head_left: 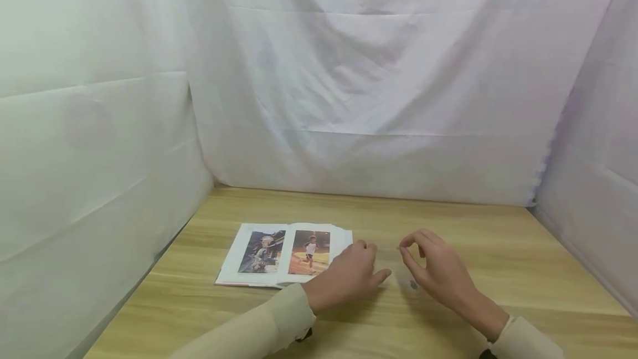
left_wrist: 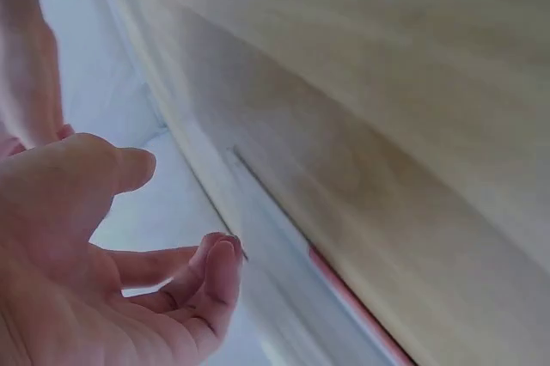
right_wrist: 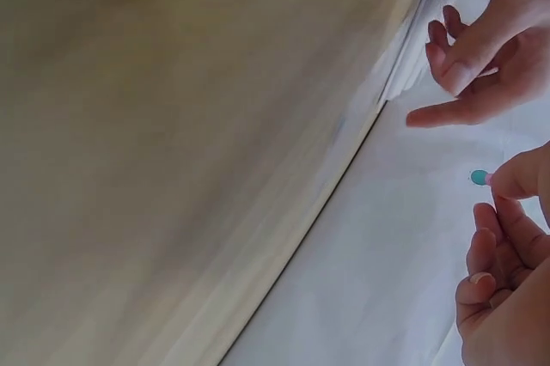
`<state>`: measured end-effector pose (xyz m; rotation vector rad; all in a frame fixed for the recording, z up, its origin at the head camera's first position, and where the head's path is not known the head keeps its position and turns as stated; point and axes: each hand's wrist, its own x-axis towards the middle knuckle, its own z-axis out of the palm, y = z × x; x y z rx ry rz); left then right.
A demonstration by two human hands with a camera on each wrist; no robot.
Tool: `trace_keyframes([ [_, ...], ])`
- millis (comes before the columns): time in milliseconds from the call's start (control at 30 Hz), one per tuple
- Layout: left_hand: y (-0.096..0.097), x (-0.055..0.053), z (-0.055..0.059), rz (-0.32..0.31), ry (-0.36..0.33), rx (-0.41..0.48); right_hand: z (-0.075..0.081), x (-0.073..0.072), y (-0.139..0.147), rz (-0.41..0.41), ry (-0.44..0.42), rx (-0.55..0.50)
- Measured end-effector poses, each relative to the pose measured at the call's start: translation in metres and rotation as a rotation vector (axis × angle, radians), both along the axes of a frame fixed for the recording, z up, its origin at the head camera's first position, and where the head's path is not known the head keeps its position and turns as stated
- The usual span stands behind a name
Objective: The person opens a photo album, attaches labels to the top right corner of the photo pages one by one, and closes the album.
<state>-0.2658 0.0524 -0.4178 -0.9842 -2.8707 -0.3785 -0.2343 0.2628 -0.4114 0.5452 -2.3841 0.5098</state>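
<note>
An open photo album (head_left: pixel 232 262) lies on the table, its left photo (head_left: pixel 261 252) and right photo (head_left: pixel 309 254) facing up. My left hand (head_left: pixel 349 275) is over the album's right edge with the fingers loosely bent and nothing between them. To its right, my right hand (head_left: pixel 441 270) pinches a small round teal piece (right_wrist: pixel 479 177) between thumb and index finger; it looks like a sticker. Under the right hand, a clear sheet (head_left: pixel 405 278) with a small dark mark (head_left: pixel 413 285) lies on the wood, partly hidden by the fingers.
The wooden table (head_left: pixel 473 226) carries the album left of centre. White cloth (head_left: pixel 349 98) hangs behind it, with more cloth along the left side (head_left: pixel 89 154) and right side (head_left: pixel 593 181).
</note>
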Motion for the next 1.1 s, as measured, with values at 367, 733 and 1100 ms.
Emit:
trace_keyframes([
  [367, -0.036, 0.008, 0.013, -0.064, 0.017, 0.211, 0.010, -0.016, -0.015, 0.124, -0.079, -0.076],
  [733, -0.080, -0.019, 0.008, 0.002, 0.074, 0.234, 0.011, -0.037, -0.038, 0.167, -0.101, -0.087],
  [1100, -0.128, -0.049, 0.002, 0.152, 0.097, 0.219, 0.008, -0.053, -0.067, 0.173, -0.271, -0.144],
])
